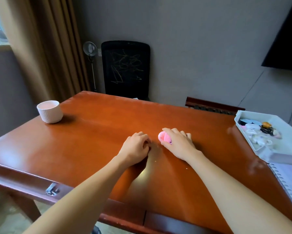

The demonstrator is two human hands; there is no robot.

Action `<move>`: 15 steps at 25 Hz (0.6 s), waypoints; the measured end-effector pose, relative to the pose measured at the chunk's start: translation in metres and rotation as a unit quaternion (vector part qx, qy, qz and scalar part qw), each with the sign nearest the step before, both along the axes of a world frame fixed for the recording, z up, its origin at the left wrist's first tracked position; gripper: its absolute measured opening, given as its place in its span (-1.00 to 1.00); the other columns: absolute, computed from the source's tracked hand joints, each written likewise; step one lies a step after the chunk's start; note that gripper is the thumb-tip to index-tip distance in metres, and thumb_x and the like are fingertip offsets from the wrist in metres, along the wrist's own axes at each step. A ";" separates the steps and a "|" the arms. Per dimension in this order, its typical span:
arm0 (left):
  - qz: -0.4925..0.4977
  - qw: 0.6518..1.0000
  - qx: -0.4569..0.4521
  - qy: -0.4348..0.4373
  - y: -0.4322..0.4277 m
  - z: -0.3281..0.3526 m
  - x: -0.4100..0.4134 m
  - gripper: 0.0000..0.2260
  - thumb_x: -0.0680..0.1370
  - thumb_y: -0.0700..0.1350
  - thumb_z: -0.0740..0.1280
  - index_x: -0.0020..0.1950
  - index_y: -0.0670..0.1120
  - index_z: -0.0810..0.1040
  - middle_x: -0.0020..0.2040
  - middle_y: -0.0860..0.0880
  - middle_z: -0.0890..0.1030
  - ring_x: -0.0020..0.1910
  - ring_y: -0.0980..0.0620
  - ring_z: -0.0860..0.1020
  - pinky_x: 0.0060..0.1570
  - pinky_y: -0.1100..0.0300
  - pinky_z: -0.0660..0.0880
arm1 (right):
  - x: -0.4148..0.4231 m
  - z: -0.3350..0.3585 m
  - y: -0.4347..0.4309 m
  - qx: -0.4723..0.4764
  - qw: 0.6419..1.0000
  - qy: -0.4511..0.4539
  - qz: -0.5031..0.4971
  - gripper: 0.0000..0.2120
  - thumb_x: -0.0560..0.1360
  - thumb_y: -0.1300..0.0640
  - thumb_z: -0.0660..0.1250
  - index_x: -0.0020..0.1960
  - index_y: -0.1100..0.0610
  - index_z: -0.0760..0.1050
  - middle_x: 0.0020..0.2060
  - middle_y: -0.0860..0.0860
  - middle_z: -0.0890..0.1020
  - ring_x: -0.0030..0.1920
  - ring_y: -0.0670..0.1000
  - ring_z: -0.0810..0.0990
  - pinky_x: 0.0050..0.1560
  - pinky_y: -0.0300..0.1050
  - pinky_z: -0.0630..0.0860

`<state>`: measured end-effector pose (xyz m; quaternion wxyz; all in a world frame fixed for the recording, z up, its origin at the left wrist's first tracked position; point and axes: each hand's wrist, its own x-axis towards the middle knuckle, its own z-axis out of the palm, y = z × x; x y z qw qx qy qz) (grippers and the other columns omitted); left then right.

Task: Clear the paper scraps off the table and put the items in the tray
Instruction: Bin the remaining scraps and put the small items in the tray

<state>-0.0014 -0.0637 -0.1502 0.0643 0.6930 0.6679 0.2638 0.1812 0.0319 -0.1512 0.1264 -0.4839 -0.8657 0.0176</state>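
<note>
My right hand (177, 142) rests on the wooden table (94, 135), wrapped over a small round pink gadget (164, 137) that it presses to the surface. Just to its left lies my left hand (136, 146), fingers curled under against the tabletop; whether it holds a scrap I cannot tell. Two tiny pale paper scraps (156, 160) lie on the wood between my forearms, the other scrap (186, 168) beside my right forearm. The pale grey tray (288, 135) stands at the table's right edge with several small items (258, 130) in it.
A white ribbed cup (49, 111) stands at the table's far left corner. A spiral notebook (290, 181) lies in front of the tray at the right edge. Behind the table stand a dark chair back (214, 105), a black drawing board (125, 68) and a curtain (45, 48).
</note>
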 end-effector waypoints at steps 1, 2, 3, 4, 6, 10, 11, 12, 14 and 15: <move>-0.015 1.000 -0.001 0.006 -0.003 0.000 0.011 -0.76 0.51 -0.16 0.21 0.09 0.02 0.58 0.05 0.03 0.56 0.08 -0.02 0.50 0.07 0.02 0.46 | 0.011 0.000 -0.005 0.005 1.000 -0.001 0.000 -0.49 0.57 -0.22 0.20 0.48 -0.14 0.21 0.38 -0.02 0.44 0.30 0.08 0.45 0.29 0.06 0.34; -0.026 1.000 -0.001 0.008 -0.005 0.000 0.021 -0.77 0.51 -0.15 0.21 0.10 0.02 0.58 0.06 0.03 0.56 0.09 -0.02 0.50 0.08 0.02 0.46 | 0.023 0.002 -0.010 0.008 1.000 0.003 -0.003 -0.50 0.58 -0.21 0.20 0.47 -0.13 0.22 0.37 -0.01 0.44 0.28 0.08 0.48 0.27 0.05 0.38; -0.034 0.999 -0.002 0.010 -0.007 0.000 0.031 -0.77 0.52 -0.14 0.22 0.11 0.02 0.57 0.07 0.03 0.56 0.09 -0.03 0.50 0.09 0.02 0.46 | 0.035 0.005 -0.014 0.011 1.000 0.012 -0.009 -0.51 0.59 -0.19 0.21 0.46 -0.11 0.23 0.36 0.00 0.45 0.26 0.08 0.49 0.24 0.03 0.42; -0.041 0.999 -0.003 0.016 -0.008 0.001 0.041 -0.77 0.52 -0.13 0.22 0.12 0.02 0.57 0.08 0.03 0.56 0.10 -0.03 0.50 0.10 0.02 0.45 | 0.048 0.009 -0.018 0.014 0.999 0.024 -0.018 -0.53 0.59 -0.18 0.20 0.45 -0.09 0.24 0.35 0.01 0.45 0.24 0.08 0.51 0.21 0.00 0.45; -0.054 0.998 -0.004 0.025 -0.008 0.002 0.060 -0.78 0.53 -0.11 0.22 0.13 0.02 0.56 0.10 0.02 0.56 0.12 -0.04 0.50 0.12 0.02 0.44 | 0.074 0.020 -0.025 0.024 0.999 0.038 -0.031 -0.54 0.60 -0.16 0.20 0.44 -0.06 0.25 0.34 0.02 0.46 0.22 0.09 0.52 0.17 -0.03 0.48; -0.098 0.994 0.002 0.038 -0.007 0.012 0.099 -0.75 0.53 -0.09 0.21 0.17 0.02 0.54 0.13 0.01 0.55 0.14 -0.06 0.49 0.12 0.02 0.43 | 0.122 0.041 -0.041 0.032 0.997 0.048 -0.056 -0.55 0.59 -0.18 0.21 0.42 -0.07 0.27 0.30 -0.01 0.49 0.16 0.04 0.55 0.06 -0.10 0.52; -0.109 0.993 0.003 0.039 -0.007 0.015 0.110 -0.75 0.53 -0.09 0.20 0.17 0.03 0.54 0.15 0.01 0.55 0.16 -0.06 0.48 0.12 0.03 0.41 | 0.133 0.044 -0.046 0.032 0.996 0.055 -0.059 -0.57 0.58 -0.19 0.22 0.39 -0.07 0.30 0.26 -0.02 0.51 0.10 0.01 0.56 -0.03 -0.16 0.52; -0.120 0.992 0.004 0.041 -0.007 0.017 0.120 -0.75 0.54 -0.09 0.19 0.17 0.04 0.53 0.16 0.01 0.54 0.17 -0.05 0.47 0.13 0.03 0.40 | 0.144 0.047 -0.051 0.033 0.995 0.063 -0.064 -0.59 0.57 -0.21 0.22 0.35 -0.07 0.32 0.21 -0.04 0.53 0.05 -0.01 0.56 -0.12 -0.19 0.49; -0.141 0.989 0.005 0.043 -0.007 0.020 0.141 -0.76 0.55 -0.07 0.19 0.18 0.05 0.52 0.19 0.02 0.53 0.20 -0.04 0.45 0.16 0.03 0.37 | 0.164 0.049 -0.062 0.025 0.993 0.082 -0.085 -0.59 0.54 -0.26 0.24 0.28 -0.07 0.33 0.13 -0.05 0.55 -0.01 0.00 0.56 -0.18 -0.13 0.52; -0.150 0.988 0.007 0.041 -0.008 0.020 0.149 -0.76 0.55 -0.06 0.19 0.19 0.05 0.52 0.20 0.02 0.53 0.21 -0.03 0.45 0.17 0.02 0.37 | 0.172 0.050 -0.066 0.019 0.991 0.091 -0.099 -0.58 0.52 -0.29 0.23 0.25 -0.08 0.33 0.09 -0.06 0.55 -0.02 0.01 0.57 -0.14 -0.04 0.56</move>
